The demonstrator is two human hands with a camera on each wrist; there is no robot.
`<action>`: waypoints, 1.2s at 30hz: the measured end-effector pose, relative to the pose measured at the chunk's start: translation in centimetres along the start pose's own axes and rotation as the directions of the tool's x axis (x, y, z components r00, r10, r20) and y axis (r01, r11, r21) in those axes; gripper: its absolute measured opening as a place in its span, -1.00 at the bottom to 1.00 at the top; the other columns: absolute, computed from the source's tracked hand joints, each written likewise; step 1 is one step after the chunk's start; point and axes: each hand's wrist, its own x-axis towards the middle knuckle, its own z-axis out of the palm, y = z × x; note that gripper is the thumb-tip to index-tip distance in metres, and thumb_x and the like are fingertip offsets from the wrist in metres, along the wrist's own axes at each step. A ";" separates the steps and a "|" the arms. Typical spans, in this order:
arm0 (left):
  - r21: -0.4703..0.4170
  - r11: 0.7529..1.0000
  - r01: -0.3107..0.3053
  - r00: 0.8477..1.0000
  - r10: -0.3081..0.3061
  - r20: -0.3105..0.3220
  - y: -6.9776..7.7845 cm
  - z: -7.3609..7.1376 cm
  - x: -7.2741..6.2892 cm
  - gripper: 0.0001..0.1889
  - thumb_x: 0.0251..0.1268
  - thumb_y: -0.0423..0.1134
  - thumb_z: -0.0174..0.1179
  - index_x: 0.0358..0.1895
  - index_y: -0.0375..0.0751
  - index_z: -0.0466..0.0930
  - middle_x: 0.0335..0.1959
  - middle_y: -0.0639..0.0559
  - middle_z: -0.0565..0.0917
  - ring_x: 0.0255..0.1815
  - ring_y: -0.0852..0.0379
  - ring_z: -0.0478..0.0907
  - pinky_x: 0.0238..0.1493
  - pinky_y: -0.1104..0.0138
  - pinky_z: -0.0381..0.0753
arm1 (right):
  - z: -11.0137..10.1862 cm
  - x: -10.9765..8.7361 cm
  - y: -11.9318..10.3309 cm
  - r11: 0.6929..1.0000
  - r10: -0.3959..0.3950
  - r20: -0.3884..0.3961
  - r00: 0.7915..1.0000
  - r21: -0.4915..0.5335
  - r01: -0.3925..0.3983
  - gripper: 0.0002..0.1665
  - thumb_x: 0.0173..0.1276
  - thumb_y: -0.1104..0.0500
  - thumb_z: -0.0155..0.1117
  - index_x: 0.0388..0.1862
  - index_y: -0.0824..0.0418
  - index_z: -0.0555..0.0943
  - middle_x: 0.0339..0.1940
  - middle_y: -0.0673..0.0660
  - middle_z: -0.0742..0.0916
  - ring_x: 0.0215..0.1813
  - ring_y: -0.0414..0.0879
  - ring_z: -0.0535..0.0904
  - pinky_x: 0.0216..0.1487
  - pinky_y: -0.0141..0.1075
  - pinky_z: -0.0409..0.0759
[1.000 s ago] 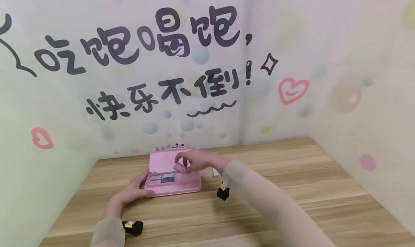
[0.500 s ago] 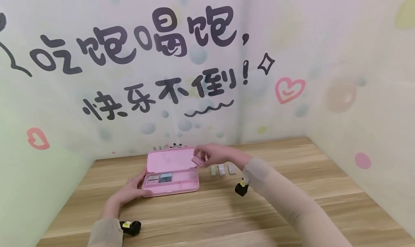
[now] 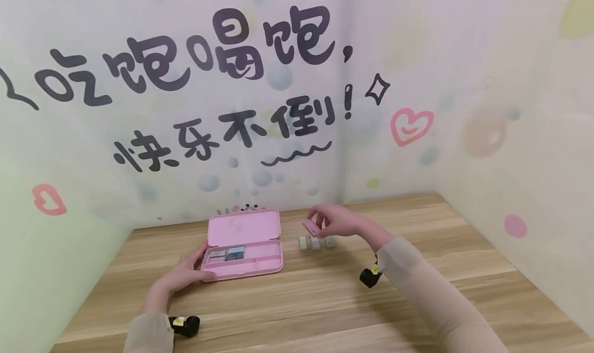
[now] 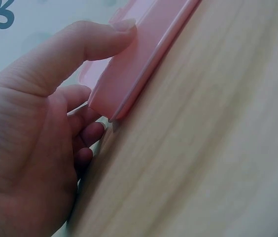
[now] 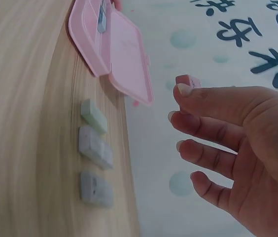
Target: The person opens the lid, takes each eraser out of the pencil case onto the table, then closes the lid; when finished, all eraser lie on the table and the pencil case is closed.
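Observation:
A pink pencil case point(image 3: 243, 228) lies with its lid flipped back on the wooden table. My left hand point(image 3: 187, 271) grips its left end; in the left wrist view the thumb point(image 4: 112, 43) hooks over the rim and the fingers curl along the outside. A few grey and blue blocks point(image 3: 235, 252) sit in its rear compartment. Raised above the table to the right, my right hand point(image 3: 342, 220) pinches a small pink eraser point(image 3: 311, 228) between thumb and fingertips. Below it stand a pale green eraser point(image 5: 93, 116), a whitish eraser point(image 5: 94, 147) and a grey one point(image 5: 96, 189) in a row.
The wooden table point(image 3: 278, 312) meets a printed backdrop point(image 3: 352, 157) just behind the case, with more backdrop walls at both sides. Each wrist carries a black camera, one on the left point(image 3: 185, 325) and one on the right point(image 3: 369, 276).
My right hand has carried the pink eraser from over the pencil case rightward to above the row of erasers. My left hand has kept its hold on the case.

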 end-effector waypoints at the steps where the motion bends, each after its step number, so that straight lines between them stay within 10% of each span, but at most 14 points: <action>1: 0.004 1.000 0.000 1.000 0.000 0.001 0.0 0.0 0.0 0.15 0.06 0.05 0.40 0.57 -0.12 -0.24 0.54 -0.35 -0.18 0.45 -0.46 -0.38 0.23 -0.44 -0.24 | 0.0 -0.4 0.5 1.000 0.007 -0.015 1.000 0.005 -0.007 -0.52 0.18 0.28 0.42 0.08 0.13 0.52 -0.30 -0.03 0.65 -0.33 -0.11 0.52 -0.27 -0.26 0.53; 16: 0.017 1.000 -0.014 1.000 0.014 0.000 0.1 0.0 0.1 0.14 0.07 0.03 0.39 0.57 -0.13 -0.25 0.53 -0.37 -0.18 0.44 -0.47 -0.30 0.23 -0.44 -0.20 | 0.3 -4.9 6.6 0.975 0.172 -0.172 0.970 0.172 -0.142 -0.50 0.15 0.29 0.40 0.09 0.23 0.51 -0.33 0.04 0.66 -0.29 -0.08 0.58 -0.21 -0.20 0.55; 36: 0.018 1.000 -0.023 1.000 0.023 -0.001 0.1 -0.1 0.1 0.15 0.07 0.02 0.39 0.57 -0.14 -0.25 0.54 -0.36 -0.18 0.44 -0.48 -0.36 0.23 -0.43 -0.26 | 2.5 -5.2 9.1 0.942 0.292 -0.173 0.941 0.223 -0.251 -0.50 0.16 0.22 0.46 0.06 0.27 0.51 -0.35 0.10 0.62 -0.34 -0.06 0.51 -0.33 -0.25 0.51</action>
